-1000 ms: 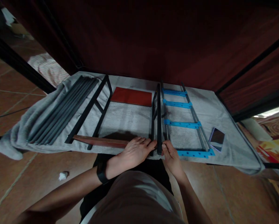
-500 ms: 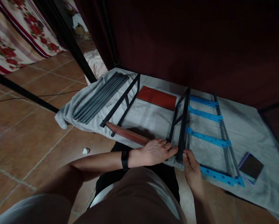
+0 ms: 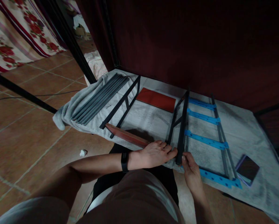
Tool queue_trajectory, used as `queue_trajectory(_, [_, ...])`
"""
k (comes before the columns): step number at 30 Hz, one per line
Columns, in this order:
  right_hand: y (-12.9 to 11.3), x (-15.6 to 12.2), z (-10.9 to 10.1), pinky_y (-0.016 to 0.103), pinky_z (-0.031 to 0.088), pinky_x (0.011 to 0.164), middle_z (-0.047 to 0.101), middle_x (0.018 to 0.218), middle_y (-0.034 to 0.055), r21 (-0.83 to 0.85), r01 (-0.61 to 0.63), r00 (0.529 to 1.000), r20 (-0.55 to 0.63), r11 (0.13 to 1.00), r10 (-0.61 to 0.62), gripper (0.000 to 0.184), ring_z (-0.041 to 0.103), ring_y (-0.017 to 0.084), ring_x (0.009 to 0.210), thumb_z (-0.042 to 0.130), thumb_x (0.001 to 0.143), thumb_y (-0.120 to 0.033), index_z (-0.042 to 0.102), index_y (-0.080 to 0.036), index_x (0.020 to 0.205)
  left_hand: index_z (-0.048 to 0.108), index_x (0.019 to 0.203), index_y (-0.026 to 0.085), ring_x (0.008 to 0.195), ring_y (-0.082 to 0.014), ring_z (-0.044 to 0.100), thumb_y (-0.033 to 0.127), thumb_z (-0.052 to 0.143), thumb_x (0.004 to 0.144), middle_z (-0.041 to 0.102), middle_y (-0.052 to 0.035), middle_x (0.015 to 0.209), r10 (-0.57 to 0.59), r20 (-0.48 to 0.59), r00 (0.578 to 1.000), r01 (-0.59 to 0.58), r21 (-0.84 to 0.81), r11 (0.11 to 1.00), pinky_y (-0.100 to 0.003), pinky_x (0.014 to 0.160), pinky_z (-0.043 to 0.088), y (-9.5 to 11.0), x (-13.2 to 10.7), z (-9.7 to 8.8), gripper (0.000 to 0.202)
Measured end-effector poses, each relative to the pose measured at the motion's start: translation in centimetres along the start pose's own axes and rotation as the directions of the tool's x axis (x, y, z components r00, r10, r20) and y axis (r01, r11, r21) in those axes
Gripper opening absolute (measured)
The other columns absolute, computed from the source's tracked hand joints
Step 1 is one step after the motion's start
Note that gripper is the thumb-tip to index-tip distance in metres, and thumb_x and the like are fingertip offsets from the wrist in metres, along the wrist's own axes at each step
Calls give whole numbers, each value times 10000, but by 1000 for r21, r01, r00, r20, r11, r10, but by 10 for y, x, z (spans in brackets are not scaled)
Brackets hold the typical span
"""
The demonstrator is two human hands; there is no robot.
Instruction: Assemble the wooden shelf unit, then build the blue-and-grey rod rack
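Observation:
My left hand (image 3: 158, 154) lies over the right end of a reddish-brown board (image 3: 127, 135), its fingers curled round it beside a black metal side frame (image 3: 182, 130). This board stands on edge between that frame and a second black metal frame (image 3: 124, 101) on the left. At the near end of the right frame, my right hand (image 3: 191, 168) is closed in a pinch against the outer side. Whatever its fingertips hold is hidden. A flat orange-red board (image 3: 156, 99) lies between the frames at the back.
Several grey tubes (image 3: 100, 98) lie on the grey blanket (image 3: 144, 116) at left. Blue perforated strips (image 3: 206, 140) join thin dark bars on the right, near a phone (image 3: 248, 169). A dark red curtain (image 3: 188, 40) hangs behind. A crumpled white scrap (image 3: 83, 152) is on the tiled floor.
The view has shifted slightly. My right hand's fingers have moved a little at the frame's near end, still pinched. My left hand keeps its place on the board.

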State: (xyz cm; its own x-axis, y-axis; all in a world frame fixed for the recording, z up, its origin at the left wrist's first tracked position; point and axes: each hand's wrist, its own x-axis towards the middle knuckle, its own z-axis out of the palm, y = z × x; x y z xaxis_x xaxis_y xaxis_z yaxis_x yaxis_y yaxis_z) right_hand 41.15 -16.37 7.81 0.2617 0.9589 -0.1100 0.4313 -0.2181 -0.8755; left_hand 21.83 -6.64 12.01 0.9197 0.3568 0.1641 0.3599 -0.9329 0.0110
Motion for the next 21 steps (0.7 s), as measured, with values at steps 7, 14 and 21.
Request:
queue_trajectory(7, [-1, -1, 5, 277, 411, 692, 522, 777, -16, 29, 45, 999, -12, 999, -45, 296, 524, 155, 741, 410, 999, -495, 550, -237, 964, 518, 1333, 150, 941, -194, 661, 109, 475, 958, 705, -71, 1083, -13, 23, 1000, 13, 0, 1000, -340, 865, 474, -2, 0, 7, 380])
queue_trajectory(14, [2, 0, 10, 270, 416, 697, 546, 799, -12, -6, 90, 995, -45, 996, -90, 280, 528, 148, 748, 398, 1010, -464, 563, -242, 968, 503, 1355, 183, 1016, -204, 656, 93, 497, 931, 699, -65, 1140, -46, 36, 998, 46, -2, 999, -353, 909, 471, -1, -2, 7, 434])
queue_trajectory(21, [0, 4, 13, 257, 429, 670, 566, 768, -19, -19, 106, 992, -69, 994, -107, 302, 550, 144, 708, 388, 1010, -467, 580, -244, 941, 493, 1377, 198, 982, -206, 665, 88, 474, 917, 700, -62, 1108, -64, 61, 996, 66, -28, 997, -354, 871, 497, -2, -2, 10, 473])
